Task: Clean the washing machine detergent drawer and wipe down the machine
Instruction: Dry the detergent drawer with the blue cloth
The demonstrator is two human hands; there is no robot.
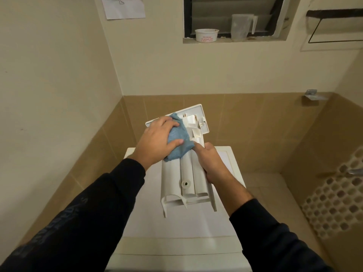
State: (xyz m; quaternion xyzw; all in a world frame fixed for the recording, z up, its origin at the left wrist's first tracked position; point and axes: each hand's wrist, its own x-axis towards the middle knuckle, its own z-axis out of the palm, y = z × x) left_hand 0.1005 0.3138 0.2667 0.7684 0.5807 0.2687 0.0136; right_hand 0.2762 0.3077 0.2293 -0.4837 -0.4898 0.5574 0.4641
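Two hands meet on the detergent drawer (187, 179), which is held up in the air above the top of the washing machine (176, 228), underside facing up. The left hand (157, 141) presses a blue cloth (177, 143) against the drawer's far end, fingers and thumb curled round the wad. The right hand (213, 163) clamps the drawer's right edge (its index finger stretched along the plastic, touching the cloth). Beyond, a window ledge (233, 40) carries a white tub (206, 35) and a clear measuring jug (242, 26), well apart from the hands.
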